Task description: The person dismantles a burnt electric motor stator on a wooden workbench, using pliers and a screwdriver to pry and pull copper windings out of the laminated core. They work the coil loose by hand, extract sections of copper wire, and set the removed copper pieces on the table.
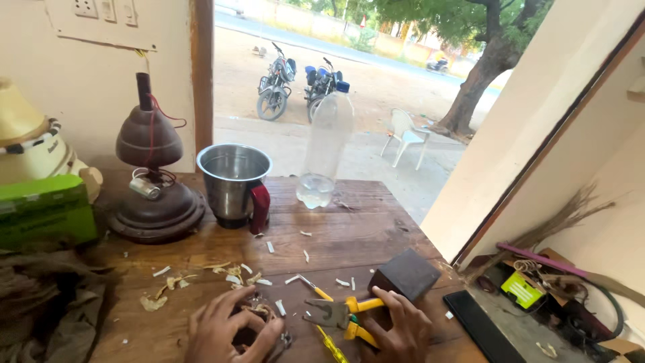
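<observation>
My left hand [225, 333] cups a small round wound coil part [259, 313] at the near edge of the wooden table [336, 228], fingers curled around it. My right hand [400, 329] rests on the yellow-handled pliers [342, 314], fingers over the handles, beside a dark rectangular block [406, 273]. A yellow-handled screwdriver [332, 344] lies between my two hands. White and tan scraps of insulation [235, 274] are strewn over the table in front of my hands.
A steel mixer jar with a red handle [235, 185], a clear plastic bottle [326, 144] and a dark brown motor base with red wires [153, 178] stand farther back. A green box [44, 210] sits at left. Cluttered tools lie at lower right [537, 289].
</observation>
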Action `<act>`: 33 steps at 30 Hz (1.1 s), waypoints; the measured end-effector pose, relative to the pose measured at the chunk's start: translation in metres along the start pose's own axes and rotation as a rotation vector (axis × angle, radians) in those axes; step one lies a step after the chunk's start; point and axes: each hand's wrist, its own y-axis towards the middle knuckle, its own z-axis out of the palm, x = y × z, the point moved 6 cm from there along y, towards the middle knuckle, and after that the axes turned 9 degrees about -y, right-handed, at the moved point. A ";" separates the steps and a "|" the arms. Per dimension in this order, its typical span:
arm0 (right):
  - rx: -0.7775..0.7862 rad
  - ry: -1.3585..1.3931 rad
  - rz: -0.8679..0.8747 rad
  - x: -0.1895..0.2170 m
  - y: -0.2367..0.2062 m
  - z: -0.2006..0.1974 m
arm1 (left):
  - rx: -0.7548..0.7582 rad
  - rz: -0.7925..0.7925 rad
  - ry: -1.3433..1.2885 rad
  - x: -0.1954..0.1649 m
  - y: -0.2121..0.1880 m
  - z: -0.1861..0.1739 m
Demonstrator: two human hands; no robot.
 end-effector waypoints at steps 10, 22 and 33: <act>-0.049 0.025 -0.037 0.004 -0.011 0.013 | 0.022 0.005 -0.008 0.007 -0.004 0.020; 0.009 0.127 0.033 0.020 0.005 -0.013 | 0.128 0.467 -0.140 -0.042 -0.011 -0.008; 0.052 0.229 0.005 0.043 0.024 -0.041 | 0.114 0.368 -0.165 -0.078 -0.013 -0.023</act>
